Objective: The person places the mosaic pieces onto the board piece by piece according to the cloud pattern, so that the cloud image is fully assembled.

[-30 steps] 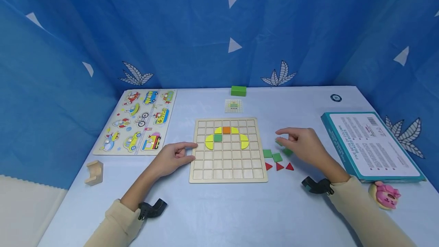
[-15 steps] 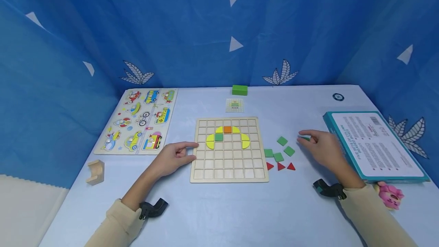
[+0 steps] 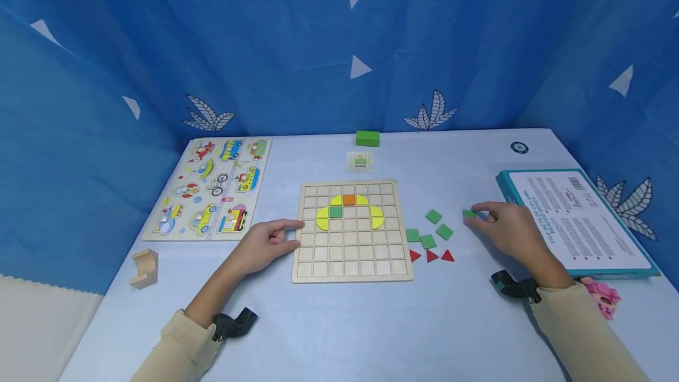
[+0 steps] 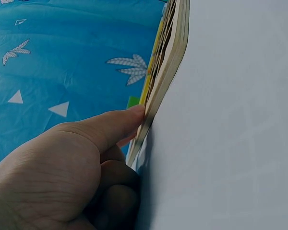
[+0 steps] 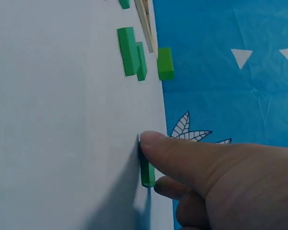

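Right hand: thumb and forefinger pinch a flat green square tile; whether it is clear of the white table cannot be told.
Tile location: 3 o'clock of the pale wooden grid board, beyond four loose green square tiles.
Left hand: thumb and forefinger apart, tips touching the board's edge at 9 o'clock.
Change: right hand sits farther toward 3 o'clock than one second ago; board layout is unchanged, so no tile is added meanwhile.

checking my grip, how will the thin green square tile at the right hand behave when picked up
The thin green square tile looks stiff, its edges straight. Small beside the right hand, it is probably light. Its flat, square shape makes rolling unlikely.
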A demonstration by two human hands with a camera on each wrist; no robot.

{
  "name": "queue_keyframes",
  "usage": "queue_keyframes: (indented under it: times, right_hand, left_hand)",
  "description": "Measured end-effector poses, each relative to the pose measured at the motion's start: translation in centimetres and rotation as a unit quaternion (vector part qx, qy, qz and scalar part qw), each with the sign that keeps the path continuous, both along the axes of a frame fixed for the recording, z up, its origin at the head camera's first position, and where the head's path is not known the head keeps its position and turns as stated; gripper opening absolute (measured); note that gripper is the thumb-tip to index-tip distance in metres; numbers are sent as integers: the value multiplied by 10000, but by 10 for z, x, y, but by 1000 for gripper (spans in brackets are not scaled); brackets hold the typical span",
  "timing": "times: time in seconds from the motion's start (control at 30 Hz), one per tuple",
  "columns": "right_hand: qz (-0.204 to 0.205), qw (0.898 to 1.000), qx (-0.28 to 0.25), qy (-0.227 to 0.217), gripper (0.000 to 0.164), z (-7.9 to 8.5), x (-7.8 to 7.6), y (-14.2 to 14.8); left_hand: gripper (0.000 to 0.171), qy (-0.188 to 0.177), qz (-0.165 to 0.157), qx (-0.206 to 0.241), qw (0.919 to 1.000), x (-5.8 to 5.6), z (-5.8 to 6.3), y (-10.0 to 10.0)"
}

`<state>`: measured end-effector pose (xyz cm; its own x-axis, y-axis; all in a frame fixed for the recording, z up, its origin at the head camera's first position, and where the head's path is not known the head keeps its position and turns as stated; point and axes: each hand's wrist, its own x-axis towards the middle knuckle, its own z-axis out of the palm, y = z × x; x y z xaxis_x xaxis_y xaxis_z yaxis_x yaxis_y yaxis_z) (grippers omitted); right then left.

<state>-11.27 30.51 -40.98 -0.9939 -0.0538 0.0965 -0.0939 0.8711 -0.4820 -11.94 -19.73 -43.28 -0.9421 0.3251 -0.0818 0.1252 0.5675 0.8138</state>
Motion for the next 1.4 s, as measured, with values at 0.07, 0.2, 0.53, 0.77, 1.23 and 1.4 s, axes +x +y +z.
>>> queue_keyframes:
  times: [0.07,0.2,0.53,0.77,1.23,1.4]
  right_hand:
    - [-49,9999,85,-99,44,0,-1,0]
    - [-209,9994,224,-181,50,-1,-1,-1]
    - [-491,9979,369,-200,50,-2,2,-7]
    - [-476,9973,560,-4,47,-4,2,-15]
    - [-476,9976,481,167,44,-7,2,-17]
    - [-508,9974,482,170,44,-7,2,-18]
  left_hand:
    - [37,18,19,-26,10000,0,0,0]
    - [37,103,-13,-29,9999,0,0,0]
    - [37,118,-29,-31,9999,0,-1,0]
    - [36,155,-47,-22,9999,0,0,0]
    - [36,81,-23,-62,9999,1,1,0]
    - [37,103,-34,-42,9999,1,0,0]
